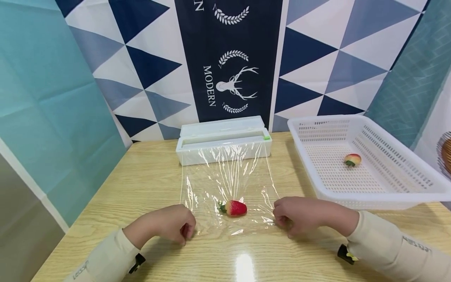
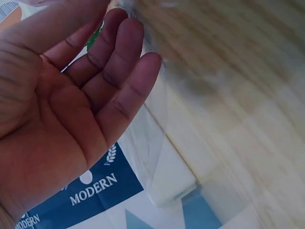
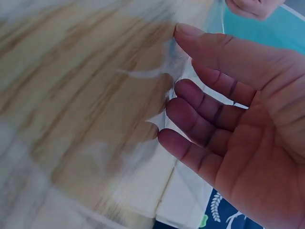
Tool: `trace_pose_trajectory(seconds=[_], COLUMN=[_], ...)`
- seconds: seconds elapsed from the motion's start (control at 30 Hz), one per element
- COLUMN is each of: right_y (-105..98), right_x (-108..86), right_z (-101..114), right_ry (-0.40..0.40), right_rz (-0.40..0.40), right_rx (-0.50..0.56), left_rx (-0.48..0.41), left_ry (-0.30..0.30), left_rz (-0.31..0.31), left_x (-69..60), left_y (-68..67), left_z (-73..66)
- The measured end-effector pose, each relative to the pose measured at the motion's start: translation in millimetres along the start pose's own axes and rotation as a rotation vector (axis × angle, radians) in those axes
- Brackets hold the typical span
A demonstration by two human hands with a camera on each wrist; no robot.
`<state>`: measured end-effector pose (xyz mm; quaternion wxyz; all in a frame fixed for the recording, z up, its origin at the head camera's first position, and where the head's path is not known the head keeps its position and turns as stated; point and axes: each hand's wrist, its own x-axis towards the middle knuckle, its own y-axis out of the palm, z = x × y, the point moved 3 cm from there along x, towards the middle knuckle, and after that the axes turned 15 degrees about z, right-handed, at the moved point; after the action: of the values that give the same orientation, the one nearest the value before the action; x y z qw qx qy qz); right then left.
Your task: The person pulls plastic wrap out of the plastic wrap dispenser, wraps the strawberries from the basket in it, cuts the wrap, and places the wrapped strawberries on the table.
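A sheet of clear cling film (image 1: 204, 182) stretches over the table toward me from a white cling film box (image 1: 222, 127) with its lid raised. A red strawberry (image 1: 237, 208) with green leaves lies within the sheet's near part, seemingly on top of it. At the near left corner of the film, my left hand (image 1: 174, 223) pinches the edge. My right hand (image 1: 303, 215) pinches the opposite near corner, level with the left. In the right wrist view, the thumb (image 3: 205, 43) and curled fingers meet the film's edge.
A white perforated basket (image 1: 310, 172) stands on the right with a pale red strawberry (image 1: 352, 159) inside. At the far right edge, a round brown thing (image 1: 446, 154) is partly visible. A patterned cloth (image 1: 151, 58) hangs behind the wooden table (image 1: 148, 168).
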<state>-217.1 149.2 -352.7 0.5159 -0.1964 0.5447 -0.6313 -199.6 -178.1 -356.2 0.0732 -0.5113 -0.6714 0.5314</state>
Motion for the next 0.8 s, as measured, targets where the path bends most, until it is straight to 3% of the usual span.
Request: trace_pose_trajectory(seconds=[0.27, 0.4, 0.8], right_y=[2, 4, -5], right_x=[-1.4, -2.4, -8.3], right_z=[-3, -4, -5], right_ry=[-0.085, -0.105, 0.019], right_rz=[-0.035, -0.060, -0.136], right_rx=[-0.062, -0.077, -0.013], left_rx=[0.059, 0.094, 0.046], left_ry=[0.071, 0.076, 0.078], left_rz=[-0.054, -0.073, -0.151], left_x=[-1.0, -1.7, -11.9], left_y=[1.4, 2.0, -3.5], left_z=[0.9, 0.1, -3.4])
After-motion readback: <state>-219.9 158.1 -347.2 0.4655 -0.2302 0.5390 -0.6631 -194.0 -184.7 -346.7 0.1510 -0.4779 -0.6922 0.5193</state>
